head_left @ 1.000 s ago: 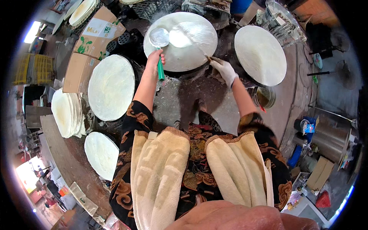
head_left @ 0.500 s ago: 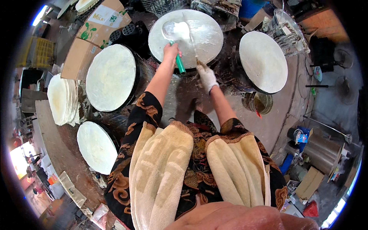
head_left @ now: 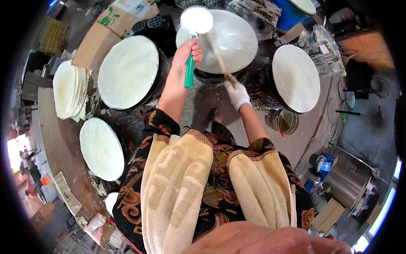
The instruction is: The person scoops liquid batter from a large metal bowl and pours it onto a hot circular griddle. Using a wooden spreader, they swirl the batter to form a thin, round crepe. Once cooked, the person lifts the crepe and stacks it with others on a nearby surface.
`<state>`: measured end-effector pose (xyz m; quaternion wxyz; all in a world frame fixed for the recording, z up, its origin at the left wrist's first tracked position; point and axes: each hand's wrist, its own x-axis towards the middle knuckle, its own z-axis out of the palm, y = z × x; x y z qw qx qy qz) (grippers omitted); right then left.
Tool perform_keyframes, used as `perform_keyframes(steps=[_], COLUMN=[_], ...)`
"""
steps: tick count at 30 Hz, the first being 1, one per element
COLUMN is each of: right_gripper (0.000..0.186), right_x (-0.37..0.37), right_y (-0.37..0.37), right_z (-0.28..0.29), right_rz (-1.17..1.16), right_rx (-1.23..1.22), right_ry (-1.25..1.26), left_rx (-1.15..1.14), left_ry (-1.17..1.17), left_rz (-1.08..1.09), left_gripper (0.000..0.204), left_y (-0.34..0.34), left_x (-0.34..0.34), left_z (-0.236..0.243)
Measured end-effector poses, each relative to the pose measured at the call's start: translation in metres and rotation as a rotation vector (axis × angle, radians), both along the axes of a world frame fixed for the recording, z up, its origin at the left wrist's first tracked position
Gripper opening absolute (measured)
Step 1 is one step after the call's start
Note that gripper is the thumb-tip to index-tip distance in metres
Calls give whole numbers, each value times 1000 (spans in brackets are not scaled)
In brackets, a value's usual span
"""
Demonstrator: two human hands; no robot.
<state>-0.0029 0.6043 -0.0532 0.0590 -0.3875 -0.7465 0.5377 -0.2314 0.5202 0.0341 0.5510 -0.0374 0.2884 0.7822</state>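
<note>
My left hand (head_left: pixel 185 52) is closed around the green handle of a ladle (head_left: pixel 190 75). Its round bowl, white inside, is raised over the left part of a large round griddle (head_left: pixel 237 39). A wet white layer coats that griddle. In a white, stained glove, my right hand (head_left: pixel 238 94) grips the near end of a thin wooden stick (head_left: pixel 218 57). The stick reaches over the griddle toward the ladle and is blurred, so I cannot tell whether it touches the surface. Both hands are just on my side of the griddle.
White-coated round griddles stand at the left (head_left: pixel 129 72), lower left (head_left: pixel 102 149) and right (head_left: pixel 296 78). A stack of white round sheets (head_left: pixel 67 91) lies farther left. Cardboard boxes (head_left: pixel 96 44) and a blue bucket (head_left: pixel 288 16) are at the back.
The ladle has come up off the griddle's surface. My right hand has shifted slightly right with the stick, which now slants. The whole view has turned a little.
</note>
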Motion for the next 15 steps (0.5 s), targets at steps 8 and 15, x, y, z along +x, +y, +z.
perform_keyframes(steps=[8, 15], right_gripper=[38, 31], right_x=[13, -43], right_y=[-19, -64], right_z=[24, 49], right_rz=[-338, 91], right_rx=[-410, -587], right_ry=[283, 271], left_rx=[420, 143], left_ry=[220, 55], left_rz=[204, 541], left_gripper=[13, 4], left_y=[-109, -210], left_x=[11, 54], left_z=[87, 26])
